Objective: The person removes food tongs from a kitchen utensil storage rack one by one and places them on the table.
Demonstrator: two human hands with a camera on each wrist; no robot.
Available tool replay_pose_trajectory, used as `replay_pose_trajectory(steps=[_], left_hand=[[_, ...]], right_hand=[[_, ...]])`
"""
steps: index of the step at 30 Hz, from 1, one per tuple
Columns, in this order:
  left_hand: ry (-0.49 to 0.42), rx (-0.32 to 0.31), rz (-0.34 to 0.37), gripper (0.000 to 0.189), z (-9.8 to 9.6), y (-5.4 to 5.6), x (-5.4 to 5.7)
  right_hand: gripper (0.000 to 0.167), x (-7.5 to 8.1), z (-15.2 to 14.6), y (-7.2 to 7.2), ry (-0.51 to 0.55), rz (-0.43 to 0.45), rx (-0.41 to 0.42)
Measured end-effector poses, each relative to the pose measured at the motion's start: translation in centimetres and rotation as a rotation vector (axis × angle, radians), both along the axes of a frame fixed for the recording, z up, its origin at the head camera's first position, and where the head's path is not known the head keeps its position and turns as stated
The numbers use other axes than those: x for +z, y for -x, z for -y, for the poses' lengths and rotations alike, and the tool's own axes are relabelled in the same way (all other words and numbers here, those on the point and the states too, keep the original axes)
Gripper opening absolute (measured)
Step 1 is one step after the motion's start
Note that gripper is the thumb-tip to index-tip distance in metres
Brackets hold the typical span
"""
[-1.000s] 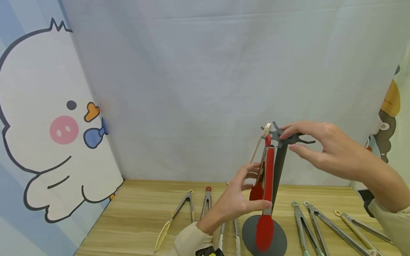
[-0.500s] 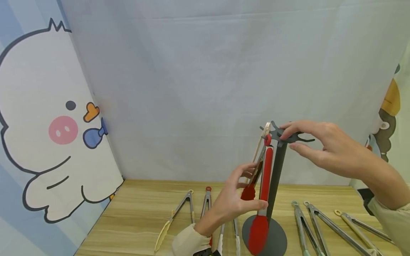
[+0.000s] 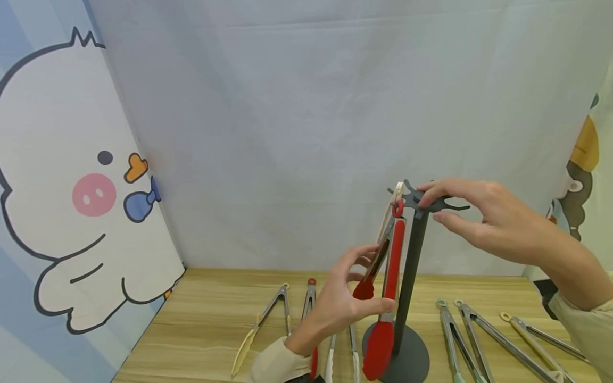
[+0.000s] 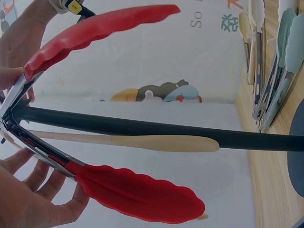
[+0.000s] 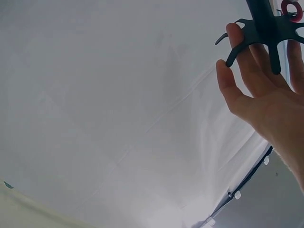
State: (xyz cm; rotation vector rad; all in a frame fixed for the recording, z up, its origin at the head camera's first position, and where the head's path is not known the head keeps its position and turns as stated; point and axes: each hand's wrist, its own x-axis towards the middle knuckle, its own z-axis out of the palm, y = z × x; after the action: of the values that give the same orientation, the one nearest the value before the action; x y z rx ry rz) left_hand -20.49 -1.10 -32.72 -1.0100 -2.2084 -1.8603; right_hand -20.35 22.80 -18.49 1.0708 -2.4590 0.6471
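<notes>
A dark utensil stand with a hooked top rises from a round base. Red-tipped tongs hang by their red ring at the left side of that top, their two arms spread apart. My left hand grips the tongs, thumb on the front arm and fingers on the back one. In the left wrist view, the red heads lie wide apart on either side of the post. My right hand pinches the stand's top. Behind the red tongs hangs a cream utensil, partly hidden.
Yellow-tipped tongs, other red tongs and white-tipped tongs lie on the wooden table to the left. Green-tipped tongs and several more lie to the right. A pale cloth hangs behind.
The lower end of the red tongs has swung left with my left hand, and the arms appear to have spread apart a little. My right hand has stayed on the stand's top.
</notes>
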Motion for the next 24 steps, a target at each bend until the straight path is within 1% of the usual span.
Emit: replay_pose_trajectory(steps=[8, 14, 19, 24], left_hand=[[0.002, 0.037, -0.026, 0.066, 0.4, 0.0, 0.0], [0.001, 0.065, -0.034, 0.065, 0.9, -0.2, 0.4], [0.003, 0.079, -0.064, 0.065, 1.4, -0.4, 0.6], [0.0, 0.097, -0.076, 0.064, 1.8, -0.7, 0.7]], right_hand=[[0.029, -0.1, -0.1, 0.1, -0.013, -0.015, -0.014], [0.028, -0.1, -0.1, 0.1, -0.016, -0.029, -0.023], [0.028, -0.1, 0.0, 0.0, -0.007, -0.034, -0.017], [0.028, -0.1, 0.0, 0.0, -0.001, -0.028, -0.019]])
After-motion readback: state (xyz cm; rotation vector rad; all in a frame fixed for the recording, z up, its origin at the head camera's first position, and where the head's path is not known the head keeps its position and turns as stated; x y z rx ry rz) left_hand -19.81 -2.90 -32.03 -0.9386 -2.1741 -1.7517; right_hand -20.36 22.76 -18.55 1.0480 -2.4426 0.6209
